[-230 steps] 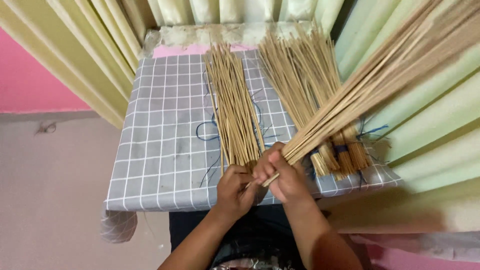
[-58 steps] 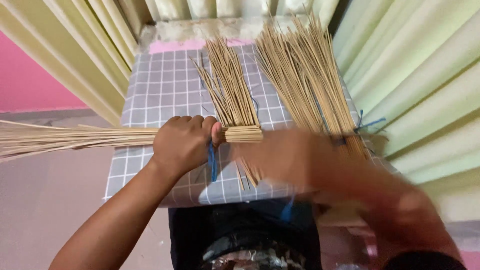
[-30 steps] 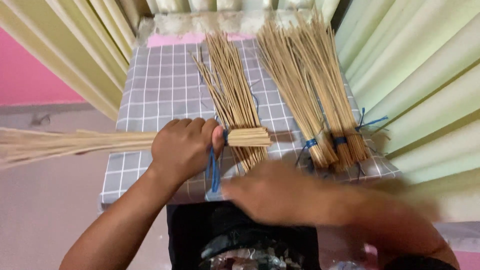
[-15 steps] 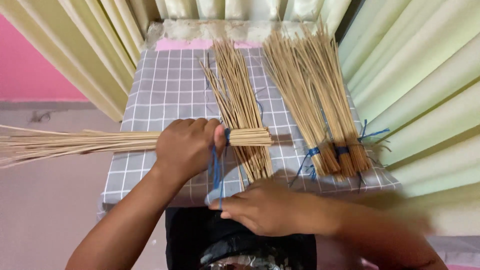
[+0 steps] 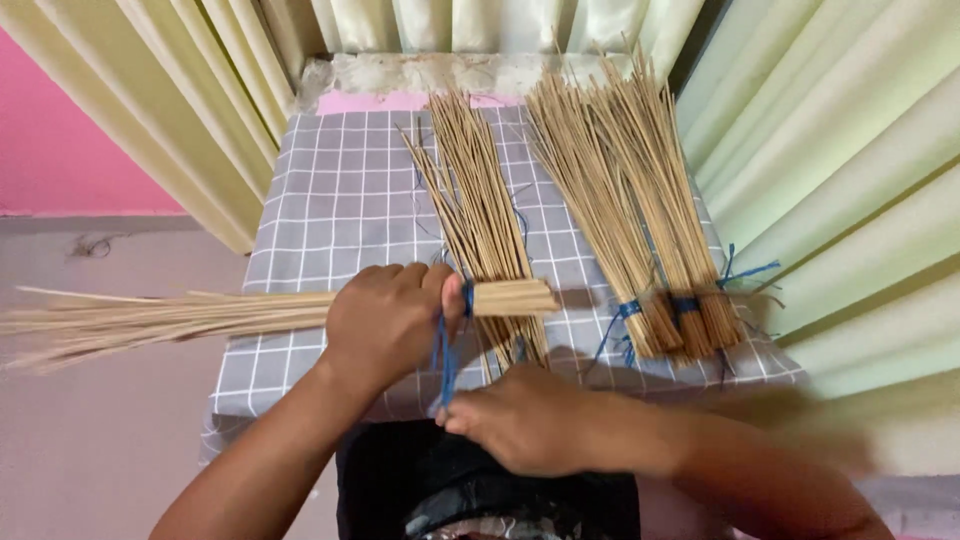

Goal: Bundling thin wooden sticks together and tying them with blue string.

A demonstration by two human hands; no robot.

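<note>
Pulling a blue string (image 5: 445,355) taut, my right hand (image 5: 525,420) pinches its lower end at the near edge of the bench (image 5: 330,200). My left hand (image 5: 385,320) is clenched around a stick bundle (image 5: 180,315) lying crosswise, its cut end (image 5: 512,297) pointing right. Farther back, loose sticks (image 5: 480,210) lie lengthwise; to their right, tied bundles (image 5: 640,210) rest near the pale curtain (image 5: 830,150).

Small table (image 5: 330,190) under a grey cloth with a white grid. Pale yellow-green curtains (image 5: 830,150) in folds behind and on both sides. Pink wall (image 5: 70,140) at left, dull pinkish floor (image 5: 100,440) below. Soft, even light.
</note>
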